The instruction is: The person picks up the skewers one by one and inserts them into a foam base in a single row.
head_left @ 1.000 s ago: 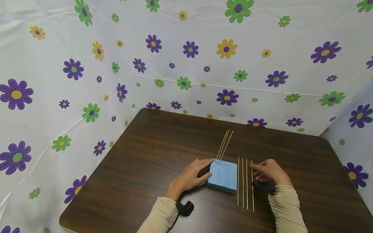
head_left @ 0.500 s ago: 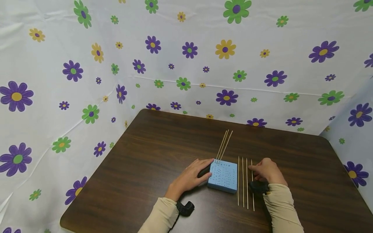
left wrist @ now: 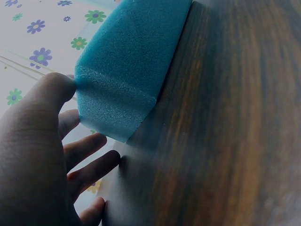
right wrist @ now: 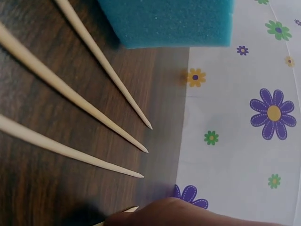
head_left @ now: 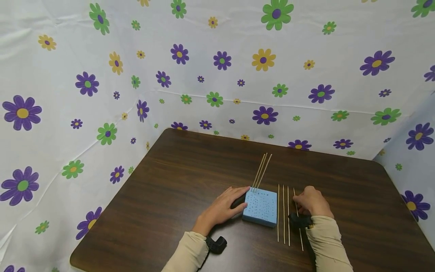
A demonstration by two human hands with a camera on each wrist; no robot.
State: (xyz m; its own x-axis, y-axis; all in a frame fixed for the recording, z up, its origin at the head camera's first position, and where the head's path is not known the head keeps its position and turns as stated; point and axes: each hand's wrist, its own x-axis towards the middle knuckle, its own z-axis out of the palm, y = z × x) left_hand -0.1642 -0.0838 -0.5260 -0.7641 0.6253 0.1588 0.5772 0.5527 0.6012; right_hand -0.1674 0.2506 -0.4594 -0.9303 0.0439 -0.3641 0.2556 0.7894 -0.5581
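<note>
A blue foam block [head_left: 260, 206], its top dotted with small dark marks, sits on the table. Three bamboo skewers [head_left: 261, 172] stand tilted out of its far left corner. My left hand [head_left: 221, 207] rests against the block's left side, fingers extended; in the left wrist view its thumb [left wrist: 54, 89] touches the block's edge. To the right of the block, three more skewers [head_left: 283, 215] lie side by side, with pointed tips toward the back. My right hand [head_left: 312, 201] pinches a fourth, rightmost skewer [head_left: 301, 240] near its far end, where the fingers partly hide it.
The brown wood-grain table [head_left: 170, 181] has rounded corners. White flowered sheeting [head_left: 204, 68] hangs behind it and at both sides. A black wrist camera [head_left: 216, 244] is strapped at the left wrist, another [head_left: 299, 220] at the right, above the skewers.
The right hand has moved slightly left onto the rightmost skewer, whose near end has swung to the right. The left hand and the block stay in place.
</note>
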